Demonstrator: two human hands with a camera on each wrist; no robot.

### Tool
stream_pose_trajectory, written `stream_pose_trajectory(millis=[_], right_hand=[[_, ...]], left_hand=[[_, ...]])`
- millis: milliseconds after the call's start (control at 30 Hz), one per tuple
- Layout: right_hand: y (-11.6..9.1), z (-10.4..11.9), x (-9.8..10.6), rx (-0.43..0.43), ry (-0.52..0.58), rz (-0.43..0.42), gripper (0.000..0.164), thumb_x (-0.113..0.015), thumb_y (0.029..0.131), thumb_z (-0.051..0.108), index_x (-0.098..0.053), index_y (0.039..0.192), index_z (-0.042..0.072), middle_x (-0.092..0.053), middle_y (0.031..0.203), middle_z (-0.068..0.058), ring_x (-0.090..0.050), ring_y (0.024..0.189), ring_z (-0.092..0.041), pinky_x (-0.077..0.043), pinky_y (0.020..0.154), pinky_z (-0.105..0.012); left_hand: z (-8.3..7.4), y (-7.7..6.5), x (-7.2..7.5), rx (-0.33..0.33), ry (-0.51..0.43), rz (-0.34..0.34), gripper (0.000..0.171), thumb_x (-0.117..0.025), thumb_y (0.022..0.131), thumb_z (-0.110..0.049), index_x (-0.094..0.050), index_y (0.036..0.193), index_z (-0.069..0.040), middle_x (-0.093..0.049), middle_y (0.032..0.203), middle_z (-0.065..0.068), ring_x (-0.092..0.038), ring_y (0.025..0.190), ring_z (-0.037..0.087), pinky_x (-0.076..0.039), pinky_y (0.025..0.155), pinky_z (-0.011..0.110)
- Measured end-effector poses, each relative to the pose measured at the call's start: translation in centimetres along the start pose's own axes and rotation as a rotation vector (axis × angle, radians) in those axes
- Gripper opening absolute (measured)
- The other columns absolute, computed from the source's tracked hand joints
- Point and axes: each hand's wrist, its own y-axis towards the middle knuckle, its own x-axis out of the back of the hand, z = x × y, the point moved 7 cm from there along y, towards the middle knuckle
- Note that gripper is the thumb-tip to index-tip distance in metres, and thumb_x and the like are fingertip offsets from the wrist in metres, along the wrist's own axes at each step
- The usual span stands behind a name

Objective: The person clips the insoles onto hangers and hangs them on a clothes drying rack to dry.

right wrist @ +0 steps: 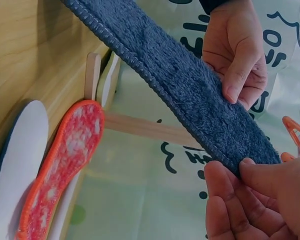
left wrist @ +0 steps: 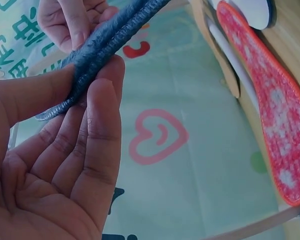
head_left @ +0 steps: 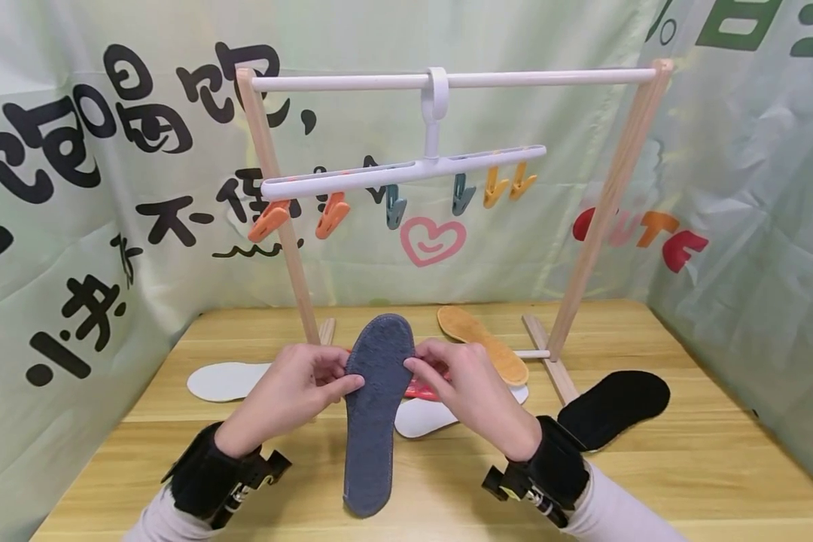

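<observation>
A dark blue-grey fuzzy insole (head_left: 377, 421) is held up above the table, its toe end pointing away. My left hand (head_left: 298, 388) pinches its left edge between thumb and fingers. On the opposite edge, my right hand (head_left: 464, 384) pinches with thumb and fingertips. The right wrist view shows the stitched border of the insole (right wrist: 170, 80) and its plush face. Beyond the hands, a white hanger bar (head_left: 352, 179) hangs from a rod, carrying orange clips (head_left: 333, 216), grey-blue clips (head_left: 396, 207) and yellow clips (head_left: 494, 188).
A wooden stand (head_left: 603, 211) holds the white rod (head_left: 549, 78). On the table lie a tan insole (head_left: 481, 342), a red-and-white insole (left wrist: 282, 115), a black insole (head_left: 616, 406), a white insole (head_left: 223, 382) and another white insole (head_left: 423, 418). Printed cloth hangs behind.
</observation>
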Motion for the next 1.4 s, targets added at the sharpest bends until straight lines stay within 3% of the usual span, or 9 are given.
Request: stream_pose_trajectory(millis=[567, 867, 1067, 1400], right_hand=[[1.1, 1.2, 0.3, 0.006, 0.02, 0.001, 0.008, -0.075, 0.102, 0.02, -0.079, 0.105, 0.013, -0.077, 0.085, 0.003, -0.07, 0.075, -0.004, -0.056, 0.069, -0.022], [1.6, 1.3, 0.0, 0.013, 0.036, 0.025, 0.01, -0.074, 0.104, 0.025, -0.079, 0.104, 0.016, -0.077, 0.085, 0.009, -0.068, 0.074, 0.003, -0.056, 0.068, -0.022], [1.9, 1.8, -0.3, 0.02, 0.046, 0.023, 0.012, -0.073, 0.104, 0.026, -0.08, 0.104, 0.016, -0.078, 0.087, 0.008, -0.07, 0.074, 0.0, -0.055, 0.067, -0.022], [2.6, 2.8, -0.9, 0.022, 0.109, 0.04, 0.01, -0.073, 0.104, 0.023, -0.08, 0.103, 0.015, -0.076, 0.084, 0.008, -0.068, 0.072, 0.004, -0.057, 0.069, -0.022]], left_hand=[[0.0, -0.1, 1.5, -0.012, 0.006, -0.021, 0.024, -0.083, 0.096, -0.017, -0.069, 0.076, -0.019, -0.07, 0.07, -0.007, -0.058, 0.06, 0.006, -0.04, 0.055, 0.022], [0.2, -0.3, 2.2, -0.011, 0.007, -0.014, 0.016, -0.083, 0.095, -0.016, -0.074, 0.082, -0.019, -0.074, 0.072, -0.006, -0.064, 0.061, 0.008, -0.048, 0.055, 0.025], [0.5, -0.5, 3.0, 0.014, -0.01, 0.003, 0.01, -0.083, 0.096, -0.017, -0.077, 0.088, -0.019, -0.075, 0.075, -0.006, -0.068, 0.064, 0.01, -0.054, 0.057, 0.026], [0.9, -1.2, 4.8, 0.068, -0.018, 0.004, 0.006, -0.083, 0.096, -0.02, -0.08, 0.093, -0.016, -0.076, 0.078, -0.003, -0.07, 0.065, 0.01, -0.054, 0.056, 0.026]])
